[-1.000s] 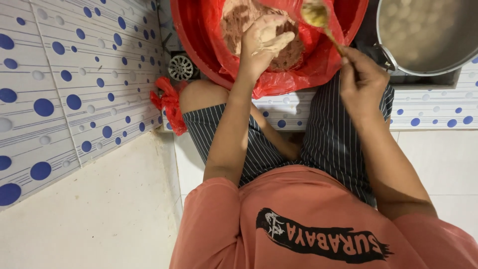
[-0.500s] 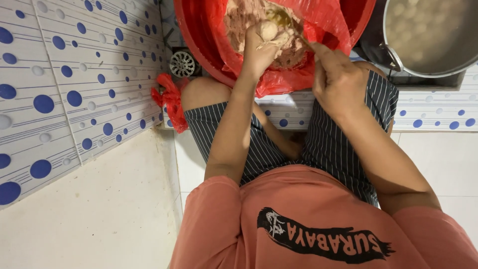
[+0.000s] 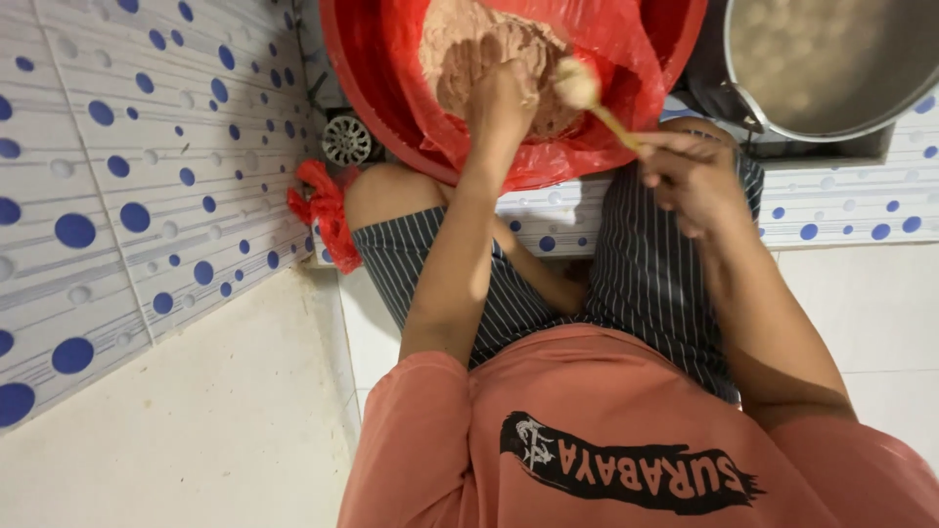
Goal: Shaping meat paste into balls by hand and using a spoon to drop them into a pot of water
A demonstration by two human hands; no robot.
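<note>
We see a pinkish-brown paste (image 3: 489,49) heaped in the red plastic-lined basin (image 3: 362,88) at far centre, and a wooden spoon (image 3: 597,103) tilted just right of it, bearing a pale lump.

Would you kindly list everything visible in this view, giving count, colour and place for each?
basin: one, red, top centre, lined with a red plastic bag.
paste: one pinkish-brown mass, inside the basin.
spoon: one, wooden, a pale lump on its tip, over the basin.
metal pot: one, silver, top right, pale round pieces inside.
floor drain: one, metal, left of the basin.
tiles: white with blue dots, left and along the step.
left hand: in the paste.
right hand: grips the spoon handle.
</note>
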